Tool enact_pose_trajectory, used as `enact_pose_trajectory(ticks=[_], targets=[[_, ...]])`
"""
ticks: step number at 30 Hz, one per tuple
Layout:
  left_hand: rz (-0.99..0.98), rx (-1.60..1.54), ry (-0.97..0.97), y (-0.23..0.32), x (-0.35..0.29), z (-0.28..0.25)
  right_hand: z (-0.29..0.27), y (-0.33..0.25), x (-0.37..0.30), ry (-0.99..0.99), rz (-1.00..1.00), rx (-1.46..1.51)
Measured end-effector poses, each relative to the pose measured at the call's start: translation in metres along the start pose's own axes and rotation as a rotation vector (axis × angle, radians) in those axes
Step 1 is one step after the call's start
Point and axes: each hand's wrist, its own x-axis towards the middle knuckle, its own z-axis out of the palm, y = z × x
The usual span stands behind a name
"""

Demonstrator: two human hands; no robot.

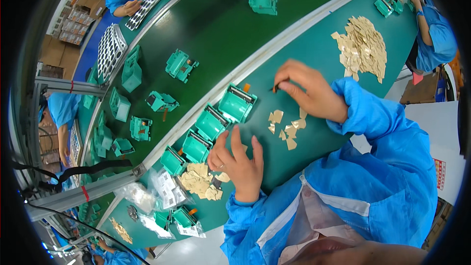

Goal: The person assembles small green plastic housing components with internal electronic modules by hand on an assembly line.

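Four-sided teal plastic housings stand in a row along the rail, among them a housing at the far end and a housing at the near end. My left hand is just right of the row, fingers apart and nothing visible in them. Farther right, my right hand pinches a small dark piece between thumb and fingertips, above the green bench. Its exact kind is too small to make out. Loose tan flat pieces lie below that hand. A heap of similar pieces lies beside my left hand.
A large pile of tan pieces lies at the far right. Past the metal rail, a green conveyor carries several teal housings. Clear plastic bags lie at the lower left. Co-workers in blue sit around the line.
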Motion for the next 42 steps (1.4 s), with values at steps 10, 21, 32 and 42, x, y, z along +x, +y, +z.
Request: enact_pose_trajectory(ticks=[10, 21, 32, 42], targets=[[-0.134, -0.689, -0.038, 0.004, 0.012, 0.003, 0.031, -0.014, -0.015, -0.252, -0.342, -0.085], [-0.153, -0.720, 0.019, 0.020, 0.005, -0.004, 0.038, -0.022, -0.031, -0.082, 0.148, 0.389], [-0.251, -0.920, 0.009, 0.021, -0.001, 0.002, 0.044, -0.025, -0.031, -0.026, -0.085, 0.042], [-0.315, -0.924, 0.086, 0.015, -0.004, 0.003, 0.057, -0.023, -0.025, -0.073, 0.194, 0.484]])
